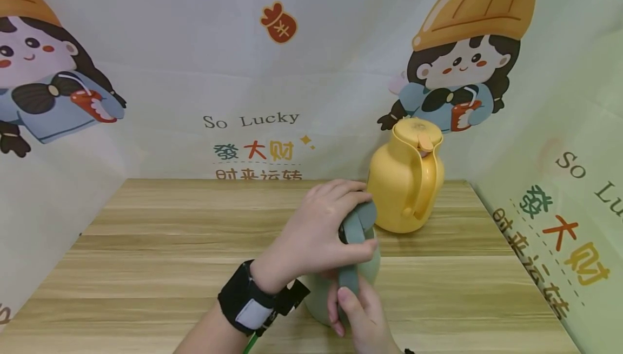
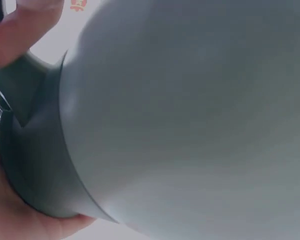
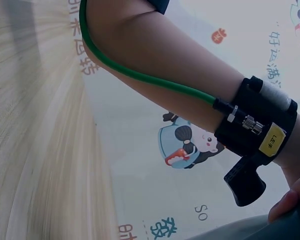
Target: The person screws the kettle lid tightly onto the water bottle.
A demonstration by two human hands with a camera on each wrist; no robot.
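A grey-green thermos jug (image 1: 318,300) stands on the table near its front, partly covered by both hands. From above, my left hand (image 1: 313,229) grips its darker top (image 1: 367,214), with fingers curled over the far side and the thumb on the near side. My right hand (image 1: 367,316) holds the jug's handle (image 1: 349,280), its thumb lying along the outside. Filling the left wrist view is the jug's smooth body (image 2: 190,120), with the dark collar (image 2: 37,160) between parts of the hand. The underside of my left hand's grip is hidden in the head view.
Behind and to the right stands a yellow thermos jug (image 1: 396,197), close to the grey-green one. The wooden table (image 1: 170,251) meets a printed backdrop (image 1: 170,46) at the back and sides. A green cable (image 3: 150,80) runs along the left forearm to a black wrist strap (image 3: 255,117).
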